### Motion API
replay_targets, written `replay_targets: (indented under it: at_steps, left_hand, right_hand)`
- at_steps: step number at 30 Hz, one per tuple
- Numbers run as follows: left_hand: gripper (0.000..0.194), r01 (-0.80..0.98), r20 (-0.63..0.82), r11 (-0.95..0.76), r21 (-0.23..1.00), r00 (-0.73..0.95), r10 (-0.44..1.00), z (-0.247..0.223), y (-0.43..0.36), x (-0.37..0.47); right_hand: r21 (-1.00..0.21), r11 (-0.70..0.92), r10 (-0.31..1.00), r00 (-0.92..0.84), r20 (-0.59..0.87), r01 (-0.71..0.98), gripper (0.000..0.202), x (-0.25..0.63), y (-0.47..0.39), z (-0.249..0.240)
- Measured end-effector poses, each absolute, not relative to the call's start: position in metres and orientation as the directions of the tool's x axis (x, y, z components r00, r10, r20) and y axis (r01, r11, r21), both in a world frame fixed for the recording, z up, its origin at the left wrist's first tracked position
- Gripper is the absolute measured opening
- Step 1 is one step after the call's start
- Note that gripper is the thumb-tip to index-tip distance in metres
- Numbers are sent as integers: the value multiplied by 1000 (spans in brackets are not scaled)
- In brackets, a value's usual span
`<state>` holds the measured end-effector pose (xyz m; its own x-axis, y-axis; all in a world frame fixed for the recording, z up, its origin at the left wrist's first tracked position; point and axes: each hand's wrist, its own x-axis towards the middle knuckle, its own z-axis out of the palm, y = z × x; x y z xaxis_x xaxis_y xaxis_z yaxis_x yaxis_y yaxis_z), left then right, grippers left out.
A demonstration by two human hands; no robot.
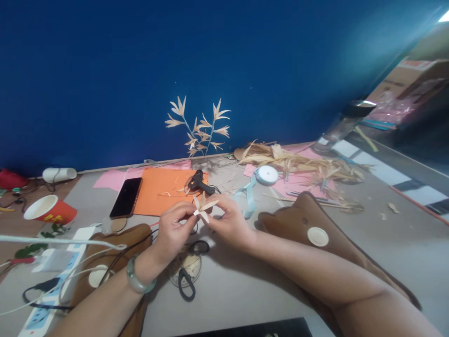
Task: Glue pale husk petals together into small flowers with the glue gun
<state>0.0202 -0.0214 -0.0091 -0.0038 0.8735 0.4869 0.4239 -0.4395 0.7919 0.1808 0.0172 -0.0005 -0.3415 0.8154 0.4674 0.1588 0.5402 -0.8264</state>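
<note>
Between my two hands is a small pale flower (203, 207) with pointed, husk-like petals. My left hand (176, 229) pinches a petal on its left side between thumb and finger. My right hand (229, 222) grips the flower from the right, thumb below. Black-handled scissors (186, 284) lie on the table just under my hands, over a round clear dish. Beyond my hands a black glue gun (198, 181) rests on an orange sheet (154, 187). Branches with similar flowers (203, 124) stand against the blue wall.
A phone (126, 197), a paper cup (51, 209) and a power strip (52, 290) with cables are at left. Ribbon roll (267, 175), dried husks (301, 161) and a bottle (336, 128) are toward the back right. Brown cushions (294, 224) lie under my forearms.
</note>
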Motion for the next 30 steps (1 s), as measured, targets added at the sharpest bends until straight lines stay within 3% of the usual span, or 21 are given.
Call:
replay_targets:
  at_steps: [7,30]
  left_hand:
    - [10,393,475,-424,816,-37,879,-4,-22,23]
    - [19,127,240,-234,964,-35,970,2,-16,19]
  right_hand:
    - [-822,541,822,-319,471,180,9,180,17,1]
    - [-802,555,816,-330,474,220,8,184,18,9]
